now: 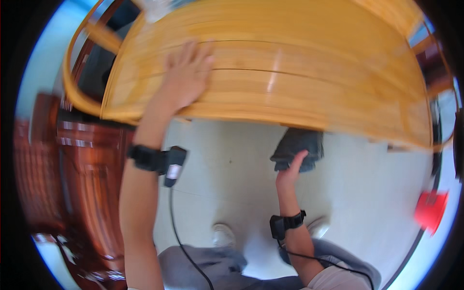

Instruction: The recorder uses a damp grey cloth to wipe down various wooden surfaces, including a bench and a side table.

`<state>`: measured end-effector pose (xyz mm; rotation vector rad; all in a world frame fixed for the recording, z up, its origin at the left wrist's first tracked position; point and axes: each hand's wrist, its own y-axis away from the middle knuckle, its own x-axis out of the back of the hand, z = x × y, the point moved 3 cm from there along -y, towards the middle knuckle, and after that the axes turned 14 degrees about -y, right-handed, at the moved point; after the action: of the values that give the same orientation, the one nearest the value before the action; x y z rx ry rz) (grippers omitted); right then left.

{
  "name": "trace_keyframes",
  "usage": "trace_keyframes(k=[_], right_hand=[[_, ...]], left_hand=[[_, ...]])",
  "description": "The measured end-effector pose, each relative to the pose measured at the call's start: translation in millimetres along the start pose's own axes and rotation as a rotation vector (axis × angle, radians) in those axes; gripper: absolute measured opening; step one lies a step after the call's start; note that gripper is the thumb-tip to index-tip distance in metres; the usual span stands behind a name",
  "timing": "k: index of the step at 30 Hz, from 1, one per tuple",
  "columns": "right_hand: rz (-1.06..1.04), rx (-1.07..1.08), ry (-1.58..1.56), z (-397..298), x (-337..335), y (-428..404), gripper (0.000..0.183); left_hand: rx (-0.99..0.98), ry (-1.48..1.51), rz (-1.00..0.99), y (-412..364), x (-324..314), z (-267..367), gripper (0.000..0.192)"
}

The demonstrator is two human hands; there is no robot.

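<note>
My left hand (188,76) rests palm down on a wooden tabletop (290,54), its fingers spread and somewhat blurred. Below the table's near edge, my right hand (291,170) grips a dark folded cloth (299,146). The thumb lies over the cloth, and the other fingers are hidden behind it. The cloth's upper end meets or passes under the table edge; I cannot tell which. Black straps with small devices circle both wrists, the left device (175,166) and the right device (279,226) each trailing a cable.
Dark reddish carved wooden furniture (94,181) stands at the left. A red bucket-like container (431,210) is on the right by the wall. Pale wooden chairs with curved frames (69,69) flank the table. Something whitish and translucent (157,9) lies at the table's far left.
</note>
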<state>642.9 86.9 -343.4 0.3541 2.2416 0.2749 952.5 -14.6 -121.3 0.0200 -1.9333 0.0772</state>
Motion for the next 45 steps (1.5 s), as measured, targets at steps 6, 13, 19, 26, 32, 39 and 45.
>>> trace_keyframes(k=[6,13,19,26,32,39,45], right_hand=[[-0.173,0.021,0.146,-35.4,-33.9,12.9,0.066],[-0.203,-0.037,0.065,-44.8,-47.1,13.7,0.065],[-0.159,-0.069,0.164,-76.3,-54.1,24.0,0.066],[0.056,-0.153,0.353,-90.8,-10.0,118.3,0.066],[-0.115,-0.114,0.301,-14.1,4.1,86.6,0.064],[-0.101,-0.016,0.109,47.6,-25.0,52.4,0.066],[0.036,0.143,0.406,32.0,-16.5,-23.9,0.073]], left_hand=[[0.190,0.157,0.227,28.7,16.0,42.0,0.057],[0.222,0.244,0.220,40.0,-3.7,34.1,0.054],[0.320,0.126,0.293,12.3,-51.1,7.0,0.049],[0.342,0.206,0.151,30.2,-81.1,28.3,0.054],[0.373,0.364,0.282,43.2,-94.1,16.7,0.053],[0.086,0.595,0.602,69.3,-98.3,-12.2,0.026],[0.385,0.908,0.756,118.4,-152.0,-140.9,0.042]])
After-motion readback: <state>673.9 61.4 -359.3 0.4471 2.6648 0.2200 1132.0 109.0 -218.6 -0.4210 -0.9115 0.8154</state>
